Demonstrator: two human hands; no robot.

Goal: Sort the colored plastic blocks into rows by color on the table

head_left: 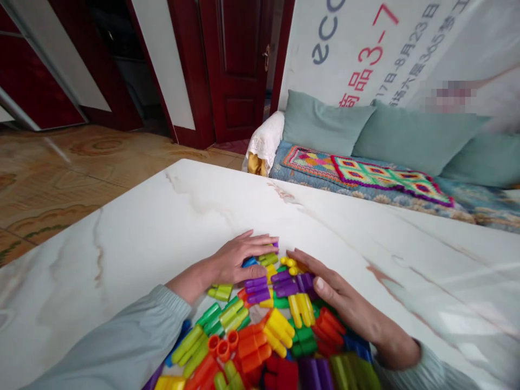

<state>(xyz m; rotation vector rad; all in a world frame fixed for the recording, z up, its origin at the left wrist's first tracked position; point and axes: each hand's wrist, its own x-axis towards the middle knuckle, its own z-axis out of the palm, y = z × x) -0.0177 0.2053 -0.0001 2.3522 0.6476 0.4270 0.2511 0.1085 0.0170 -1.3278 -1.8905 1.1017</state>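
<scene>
A heap of colourful plastic building blocks, each made of joined tubes, spreads over the white marble-patterned table (pixel 162 216) toward my body. My left hand (pixel 244 254) lies at the heap's far left edge, fingers stretched out, touching blocks beside a purple block (pixel 258 291). Along the far right edge rests my right hand (pixel 333 281), fingers extended, close to a yellow block (pixel 301 310) and a second purple block (pixel 305 284). Nearer to me are an orange block (pixel 252 346), a green block (pixel 303 340) and a lime block (pixel 190 346). Neither hand grips a block.
Beyond the table stands a sofa with grey-green cushions (pixel 325 122) and a crocheted mat (pixel 390 176). A dark red door (pixel 239 65) is at the back. Tiled floor (pixel 81 168) shows past the table's left edge.
</scene>
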